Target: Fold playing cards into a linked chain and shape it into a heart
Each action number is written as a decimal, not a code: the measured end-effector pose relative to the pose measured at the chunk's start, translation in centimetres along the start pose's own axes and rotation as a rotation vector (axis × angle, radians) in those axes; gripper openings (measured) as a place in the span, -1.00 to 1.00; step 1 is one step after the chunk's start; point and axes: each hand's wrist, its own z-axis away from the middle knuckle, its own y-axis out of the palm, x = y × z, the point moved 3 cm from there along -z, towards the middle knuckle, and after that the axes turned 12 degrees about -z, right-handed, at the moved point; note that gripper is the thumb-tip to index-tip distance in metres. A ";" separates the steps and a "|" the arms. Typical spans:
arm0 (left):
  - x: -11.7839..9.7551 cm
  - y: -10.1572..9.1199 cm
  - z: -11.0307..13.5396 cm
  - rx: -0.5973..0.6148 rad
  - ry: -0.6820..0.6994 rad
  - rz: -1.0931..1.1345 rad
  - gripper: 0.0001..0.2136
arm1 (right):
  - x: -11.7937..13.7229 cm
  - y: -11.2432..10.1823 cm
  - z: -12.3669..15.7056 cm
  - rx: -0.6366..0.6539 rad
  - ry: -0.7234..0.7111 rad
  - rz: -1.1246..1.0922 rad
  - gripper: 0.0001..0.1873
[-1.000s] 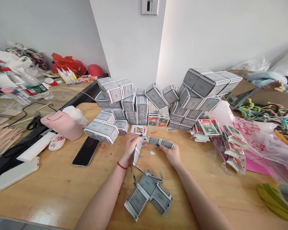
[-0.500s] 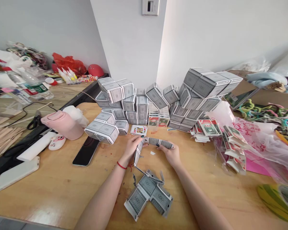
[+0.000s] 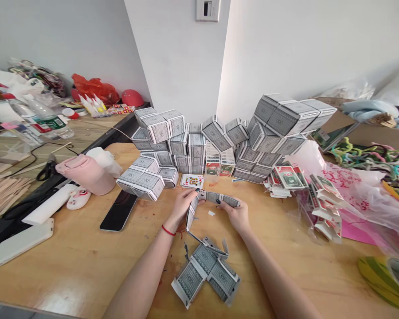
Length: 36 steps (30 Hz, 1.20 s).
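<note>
Between my hands is a chain of joined playing cards point(image 3: 213, 197), raised on edge and bent at its folds. My left hand point(image 3: 184, 204) pinches it near a corner, thumb on top. Gripping the right end, my right hand point(image 3: 235, 214) has its thumb against the near face. The chain runs down toward me to a flat section of joined cards point(image 3: 204, 259) lying on the table. Just beyond my left hand lies a stack of face-up playing cards point(image 3: 192, 180). Blocks made of cards point(image 3: 141, 179) stand behind and to the left.
At the right are opened card boxes point(image 3: 324, 204), a pink-printed plastic bag point(image 3: 349, 190) and a roll of tape point(image 3: 385, 279). A black phone point(image 3: 119, 212), a pink bottle point(image 3: 86, 173) and a white power bank-like slab point(image 3: 23, 241) lie left. Card blocks point(image 3: 266, 141) are stacked high at the back right.
Both hands keep their hold on the card chain, almost still. The view has shifted very slightly; nothing else visibly moved.
</note>
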 end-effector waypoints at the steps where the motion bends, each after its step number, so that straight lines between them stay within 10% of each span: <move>1: 0.0 0.0 0.0 0.000 -0.001 0.003 -0.79 | 0.0 0.0 0.0 0.000 -0.003 0.010 -0.80; 29: -0.4 0.4 0.5 0.011 0.004 -0.016 -0.77 | 1.9 1.1 1.3 0.063 -0.589 0.492 -0.77; 36: -0.4 0.3 0.5 -0.023 0.009 -0.057 -0.80 | 1.6 0.7 0.9 0.110 -0.418 0.372 -0.83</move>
